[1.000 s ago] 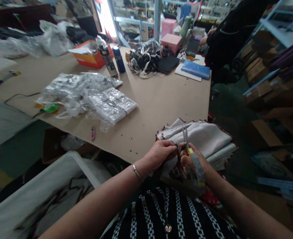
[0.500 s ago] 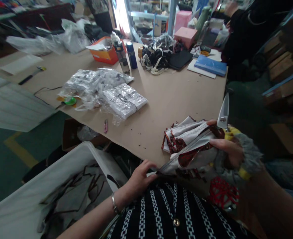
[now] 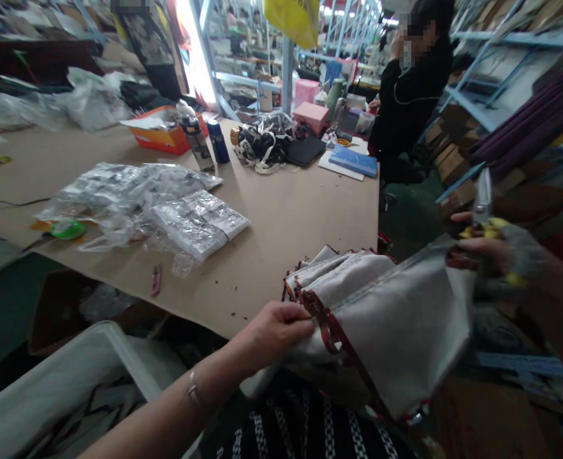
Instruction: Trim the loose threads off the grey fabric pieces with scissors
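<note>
My left hand (image 3: 276,333) pinches the edge of a light grey fabric piece (image 3: 400,325) with dark red trim, in front of my body. At the right, my right hand (image 3: 491,252) is closed on the other end of the fabric and also carries scissors (image 3: 482,196), blades pointing up. Between both hands the fabric stretches out above the table's front corner. More folded grey fabric with red edges (image 3: 326,258) lies on the table just behind it. The right fingers are partly blurred.
Plastic-wrapped packets (image 3: 199,220) and a pink cutter (image 3: 155,279) lie on the table (image 3: 305,217). Bottles (image 3: 218,141), an orange box (image 3: 159,131) and a blue folder (image 3: 352,160) stand or lie farther back. A white bin (image 3: 123,357) is at lower left; a person (image 3: 410,95) sits beyond the corner.
My right hand has moved right and up with the scissors, spreading the fabric wide. My left hand has shifted up onto the red edge. The view has turned right and tilted up.
</note>
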Motion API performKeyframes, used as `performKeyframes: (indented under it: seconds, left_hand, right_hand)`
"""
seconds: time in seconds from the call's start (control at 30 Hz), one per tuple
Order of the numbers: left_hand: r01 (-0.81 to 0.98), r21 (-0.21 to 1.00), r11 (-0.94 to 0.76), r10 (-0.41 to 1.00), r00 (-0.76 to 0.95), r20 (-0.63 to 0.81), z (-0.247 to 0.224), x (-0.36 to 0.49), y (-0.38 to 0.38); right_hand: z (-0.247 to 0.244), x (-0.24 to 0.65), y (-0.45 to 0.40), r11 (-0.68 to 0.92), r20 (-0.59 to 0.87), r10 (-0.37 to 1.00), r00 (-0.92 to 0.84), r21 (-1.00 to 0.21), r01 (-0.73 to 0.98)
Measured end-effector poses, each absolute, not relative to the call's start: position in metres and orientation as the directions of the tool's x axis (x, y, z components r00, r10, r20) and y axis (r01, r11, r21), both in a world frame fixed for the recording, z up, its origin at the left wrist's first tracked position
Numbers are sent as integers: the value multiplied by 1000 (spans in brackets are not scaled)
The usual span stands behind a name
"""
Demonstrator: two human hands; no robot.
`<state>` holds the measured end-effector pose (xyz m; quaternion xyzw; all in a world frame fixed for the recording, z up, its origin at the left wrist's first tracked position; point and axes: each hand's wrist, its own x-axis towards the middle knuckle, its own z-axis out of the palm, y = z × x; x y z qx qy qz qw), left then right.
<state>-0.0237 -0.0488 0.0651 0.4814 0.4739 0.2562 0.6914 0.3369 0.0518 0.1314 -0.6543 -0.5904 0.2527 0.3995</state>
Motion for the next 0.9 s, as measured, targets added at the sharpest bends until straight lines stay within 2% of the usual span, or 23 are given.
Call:
performKeyframes:
  seconds: [0.07, 0.13, 0.2, 0.23, 0.3, 0.37, 0.47, 0.57, 0.73, 0.9]
  left_hand:
    - [162, 920, 358, 865, 315, -391, 48, -6, -28]
    - [180, 904, 387, 868, 259, -423, 30, 6, -14]
    - [144, 878, 457, 845, 238, -479, 18, 13, -7]
    - [110, 865, 489, 832, 239, -501, 15, 15, -5]
    - [34, 842, 539, 809, 259, -528, 12, 16, -5]
    - [-32, 821, 570, 796, 272, -541, 12, 17, -7]
    - [-105, 809, 579, 800, 268, -537, 11, 17, -9]
    - [-162, 799, 579, 805, 263, -531, 11, 18, -9]
    - [-207, 783, 587, 802, 286, -525, 14, 21, -11]
    - [-249, 768, 590, 798, 325, -508, 16, 23, -14]
  right_hand:
    - [131, 348, 69, -12, 154, 959, 237, -816, 578]
    - [129, 348, 72, 12, 251, 930, 267, -749, 663]
    - [125, 335, 58, 53, 263, 942, 210, -731, 680]
    - [120, 324, 45, 61, 197, 969, 149, -774, 630]
    - [105, 297, 14, -29, -81, 992, -96, -894, 448]
    - [83, 271, -17, -242, -372, 865, -338, -897, 369]
    - [49, 244, -46, -302, -489, 688, -536, -865, 401]
    - [28, 234, -56, -347, -521, 635, -570, -852, 392]
    - [24, 230, -54, -410, -570, 612, -548, -821, 397]
    - [16, 220, -44, -347, -483, 661, -574, -875, 338]
